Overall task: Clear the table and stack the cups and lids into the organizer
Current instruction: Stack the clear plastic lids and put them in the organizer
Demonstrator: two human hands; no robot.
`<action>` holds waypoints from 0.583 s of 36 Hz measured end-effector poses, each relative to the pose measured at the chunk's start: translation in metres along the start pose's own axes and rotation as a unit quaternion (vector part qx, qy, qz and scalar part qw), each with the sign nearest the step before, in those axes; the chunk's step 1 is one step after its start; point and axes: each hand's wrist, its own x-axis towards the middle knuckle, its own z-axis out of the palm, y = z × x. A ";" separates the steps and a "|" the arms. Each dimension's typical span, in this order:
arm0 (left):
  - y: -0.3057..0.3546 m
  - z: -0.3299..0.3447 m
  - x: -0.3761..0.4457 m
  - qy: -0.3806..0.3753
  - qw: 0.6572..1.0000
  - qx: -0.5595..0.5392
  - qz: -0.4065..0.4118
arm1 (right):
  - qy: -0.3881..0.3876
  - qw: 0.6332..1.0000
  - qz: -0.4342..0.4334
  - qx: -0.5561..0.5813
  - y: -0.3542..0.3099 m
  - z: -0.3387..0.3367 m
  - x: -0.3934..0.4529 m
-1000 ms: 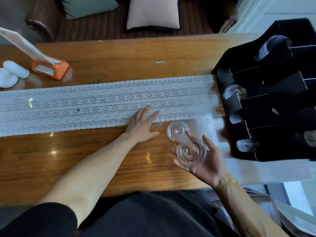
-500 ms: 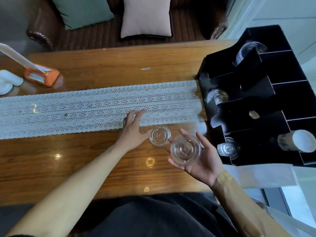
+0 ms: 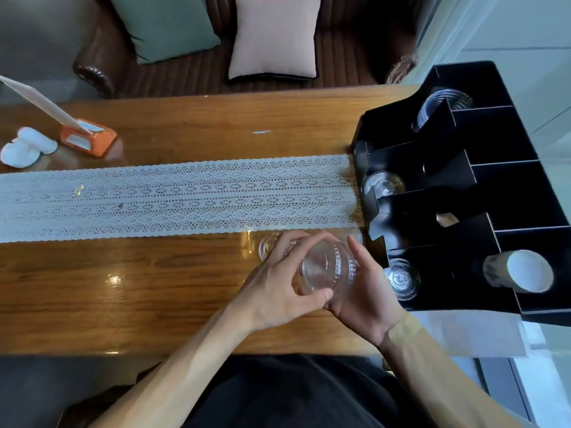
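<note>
The left hand (image 3: pixel 278 285) has left the runner to join the right hand (image 3: pixel 367 291), both gripping clear lids (image 3: pixel 327 267) just beside the organizer (image 3: pixel 463 180), apparently nesting them; another lid (image 3: pixel 268 244) lies nearby.

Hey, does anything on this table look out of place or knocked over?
One clear lid lies loose on the table behind the left hand. In the organizer, a paper cup lies on its side. Nothing looks spilled or broken.
</note>
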 end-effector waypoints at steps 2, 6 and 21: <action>0.003 0.003 0.001 -0.005 1.000 0.004 -0.002 | -0.001 1.000 -0.015 0.002 -0.002 0.000 -0.003; 0.010 0.009 0.003 -0.018 1.000 0.023 -0.005 | 0.015 1.000 -0.024 0.014 -0.003 -0.001 -0.007; 0.022 0.004 0.007 -0.043 0.995 0.090 0.023 | 0.060 0.998 0.001 -0.021 -0.009 0.001 -0.009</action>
